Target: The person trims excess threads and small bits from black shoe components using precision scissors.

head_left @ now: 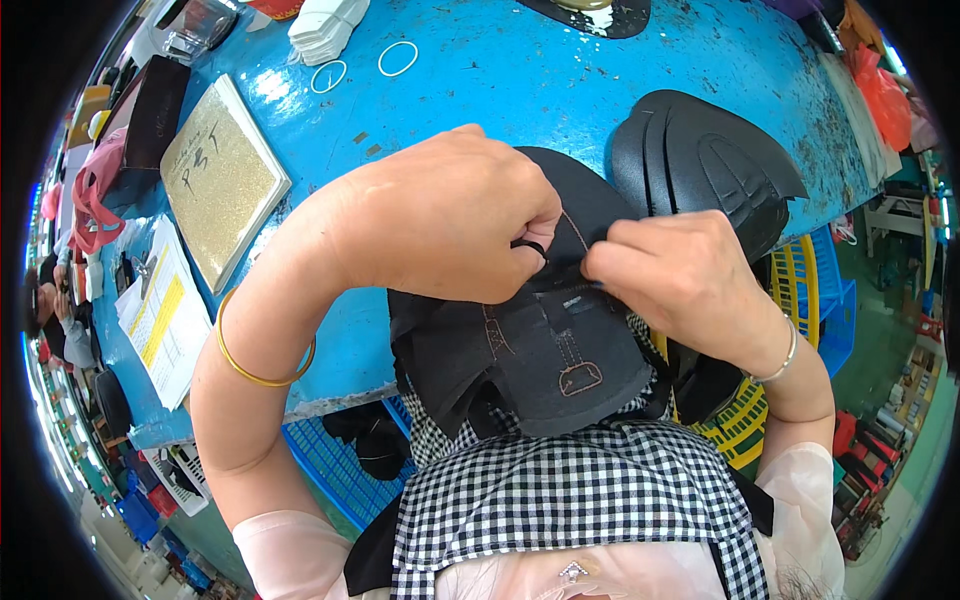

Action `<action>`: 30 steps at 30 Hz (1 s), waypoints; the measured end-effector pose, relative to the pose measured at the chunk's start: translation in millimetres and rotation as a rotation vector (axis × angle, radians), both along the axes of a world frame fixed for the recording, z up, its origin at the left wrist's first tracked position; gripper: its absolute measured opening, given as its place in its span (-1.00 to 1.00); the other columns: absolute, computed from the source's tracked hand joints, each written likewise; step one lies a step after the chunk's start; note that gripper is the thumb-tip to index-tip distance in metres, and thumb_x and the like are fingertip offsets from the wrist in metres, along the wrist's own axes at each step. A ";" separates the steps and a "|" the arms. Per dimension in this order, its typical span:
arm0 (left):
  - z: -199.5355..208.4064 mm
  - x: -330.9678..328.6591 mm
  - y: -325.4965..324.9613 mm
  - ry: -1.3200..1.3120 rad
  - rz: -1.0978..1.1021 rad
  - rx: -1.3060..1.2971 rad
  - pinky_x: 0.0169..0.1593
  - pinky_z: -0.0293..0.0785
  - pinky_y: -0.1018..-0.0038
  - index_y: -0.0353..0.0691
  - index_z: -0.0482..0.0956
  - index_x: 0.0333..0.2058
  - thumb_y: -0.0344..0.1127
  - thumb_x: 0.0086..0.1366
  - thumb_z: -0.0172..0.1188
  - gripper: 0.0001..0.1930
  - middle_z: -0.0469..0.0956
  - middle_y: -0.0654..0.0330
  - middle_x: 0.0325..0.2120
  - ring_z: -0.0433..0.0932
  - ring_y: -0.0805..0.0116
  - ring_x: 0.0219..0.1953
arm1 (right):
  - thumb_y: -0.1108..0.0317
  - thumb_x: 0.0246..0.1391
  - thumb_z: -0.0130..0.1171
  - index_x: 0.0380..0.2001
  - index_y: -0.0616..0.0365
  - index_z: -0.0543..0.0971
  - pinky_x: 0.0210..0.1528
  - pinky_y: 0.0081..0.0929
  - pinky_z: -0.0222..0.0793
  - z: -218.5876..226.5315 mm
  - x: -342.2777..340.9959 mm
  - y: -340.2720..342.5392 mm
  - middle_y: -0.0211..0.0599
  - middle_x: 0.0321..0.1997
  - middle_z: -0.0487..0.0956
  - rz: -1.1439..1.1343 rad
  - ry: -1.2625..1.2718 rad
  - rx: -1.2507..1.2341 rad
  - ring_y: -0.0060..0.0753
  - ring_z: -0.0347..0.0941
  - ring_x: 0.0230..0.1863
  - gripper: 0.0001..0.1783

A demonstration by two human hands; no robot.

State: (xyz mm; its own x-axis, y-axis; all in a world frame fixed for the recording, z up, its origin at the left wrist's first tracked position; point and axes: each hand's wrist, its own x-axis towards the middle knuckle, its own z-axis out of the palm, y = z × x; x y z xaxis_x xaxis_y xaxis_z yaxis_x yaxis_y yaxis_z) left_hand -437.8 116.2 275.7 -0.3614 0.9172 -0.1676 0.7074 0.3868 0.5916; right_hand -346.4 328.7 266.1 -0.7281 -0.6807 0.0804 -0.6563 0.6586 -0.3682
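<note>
A dark black stitched piece (578,345), soft-looking with brown seams, lies across my lap and reaches up to the table edge. My left hand (450,215) is closed over its upper part, with a thin black loop (530,246) showing between the fingers. Where that loop leads is hidden by the hand. My right hand (680,280) pinches the piece beside a brown seam, a short way right of the left hand. Both sets of fingertips are partly covered, so fine details of the grip cannot be seen.
Black moulded panels (700,165) lie stacked at the right of the blue table (480,90). A gold notebook (222,180) and papers (165,315) are on the left. White rings (398,58) lie farther back. Yellow (745,415) and blue baskets (340,465) stand below the table edge.
</note>
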 end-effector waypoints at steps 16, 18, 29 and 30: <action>1.6 -4.2 -17.0 -0.178 0.022 -0.028 -0.36 0.32 0.43 -0.28 0.46 -0.45 -0.40 0.17 0.16 -0.90 0.42 0.22 -0.63 0.39 0.31 -0.56 | 0.12 0.07 0.22 -0.39 0.06 0.45 -0.54 -0.29 0.35 0.6 -18.2 -5.0 -0.32 -0.60 0.51 -0.208 -0.119 -0.145 -0.17 0.50 -0.53 -0.73; -7.5 0.3 -30.8 -0.298 0.250 0.284 -0.39 0.33 0.54 -0.26 0.49 -0.38 -0.39 0.24 0.15 -0.92 0.46 0.30 -0.56 0.39 0.50 -0.54 | 0.22 0.01 0.25 -0.37 0.09 0.47 -0.50 -0.34 0.37 12.8 -13.0 -10.6 -0.31 -0.53 0.53 -0.175 -0.123 -0.179 -0.19 0.51 -0.51 -0.78; -0.8 44.8 -71.7 -0.752 0.782 0.795 -0.66 -0.01 0.72 -0.29 0.47 -0.24 -0.41 0.34 0.05 -0.91 0.45 0.22 -0.65 0.11 0.70 -0.76 | 0.44 -0.14 0.12 -0.32 0.51 0.54 -0.73 -0.59 0.35 5.0 36.8 -85.5 0.59 -0.25 0.51 -0.100 0.291 0.227 -0.46 0.53 -0.67 -0.68; -6.7 48.1 -76.0 -0.730 0.806 0.857 -0.66 -0.03 0.73 -0.29 0.46 -0.23 -0.42 0.35 0.03 -0.91 0.44 0.22 -0.67 0.09 0.71 -0.75 | 0.41 -0.16 0.17 -0.35 0.46 0.53 -0.72 -0.56 0.35 0.0 34.4 -85.1 0.46 -0.36 0.56 -0.148 0.324 0.170 -0.45 0.52 -0.69 -0.69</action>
State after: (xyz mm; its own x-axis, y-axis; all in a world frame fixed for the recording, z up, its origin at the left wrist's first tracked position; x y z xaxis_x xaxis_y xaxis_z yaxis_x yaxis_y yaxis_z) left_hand -389.7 40.2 269.1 -0.9107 0.4109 -0.0421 -0.1050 -0.1319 0.9857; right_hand -312.1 243.5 266.1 -0.7750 -0.5935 0.2171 -0.6138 0.7887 -0.0351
